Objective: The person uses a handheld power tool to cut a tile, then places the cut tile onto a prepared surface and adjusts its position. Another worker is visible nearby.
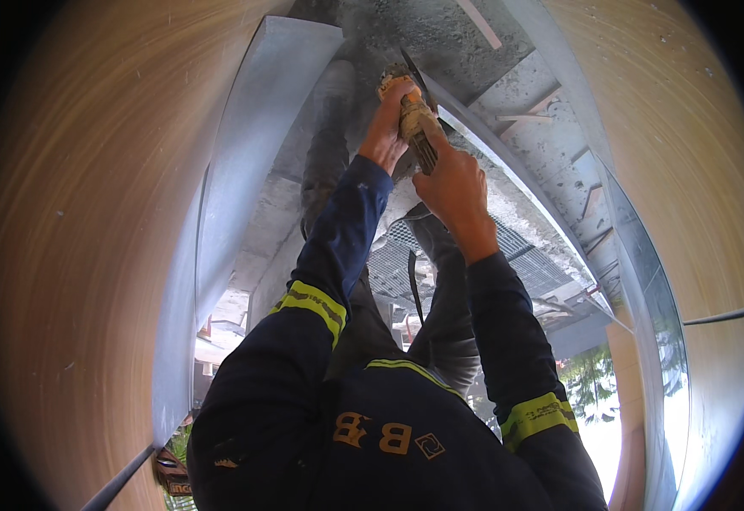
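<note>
Nearby, a grey panel (257, 119) and slab edge (512, 170) flank the held grinder (414, 115).

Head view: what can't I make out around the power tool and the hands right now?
All in the head view:
Disc: seen nearly edge-on, so its face is hidden; dusty haze obscures whether it touches anything.
Left hand: some fingers are hidden behind the power tool.
Right hand: its palm is turned away, hidden by the hand itself.
Dark trouser leg: far end blurred by haze.
Dark jacket: cut off by the lower edge.
</note>
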Demonstrator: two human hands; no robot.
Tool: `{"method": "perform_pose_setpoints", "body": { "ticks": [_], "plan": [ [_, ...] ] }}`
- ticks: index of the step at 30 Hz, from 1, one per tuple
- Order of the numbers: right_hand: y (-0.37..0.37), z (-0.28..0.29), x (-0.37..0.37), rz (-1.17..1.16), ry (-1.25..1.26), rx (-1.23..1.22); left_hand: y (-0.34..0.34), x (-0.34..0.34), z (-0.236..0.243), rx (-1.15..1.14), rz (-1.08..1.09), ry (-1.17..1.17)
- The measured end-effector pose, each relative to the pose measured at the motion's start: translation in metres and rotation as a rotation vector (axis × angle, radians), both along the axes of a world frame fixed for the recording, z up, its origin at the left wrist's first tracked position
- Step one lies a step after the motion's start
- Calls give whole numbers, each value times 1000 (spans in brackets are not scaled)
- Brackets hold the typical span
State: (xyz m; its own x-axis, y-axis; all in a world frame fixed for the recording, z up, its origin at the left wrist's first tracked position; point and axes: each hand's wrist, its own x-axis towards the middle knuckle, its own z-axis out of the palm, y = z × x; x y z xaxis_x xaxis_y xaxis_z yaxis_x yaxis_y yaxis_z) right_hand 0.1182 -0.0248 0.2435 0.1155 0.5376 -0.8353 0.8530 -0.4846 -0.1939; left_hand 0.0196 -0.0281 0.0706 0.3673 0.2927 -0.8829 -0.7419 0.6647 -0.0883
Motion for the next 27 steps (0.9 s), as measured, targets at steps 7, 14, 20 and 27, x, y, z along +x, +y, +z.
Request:
{"method": "perform_pose_setpoints", "body": {
  "ticks": [7, 14, 20, 27],
  "plan": [
    [-2, -5, 1, 9, -2, -15, -1, -1, -4, -15, -18, -19],
    [3, -18, 1, 34, -14, -52, -7, 3, -21, 6, 50, 17],
    [5, -25, 1, 33, -6, -50, -8, 3, -29, -7, 66, 5],
    [6, -24, -1, 51, -29, -58, -6, 3, -25, -9, 54, -4]
  ]
}}
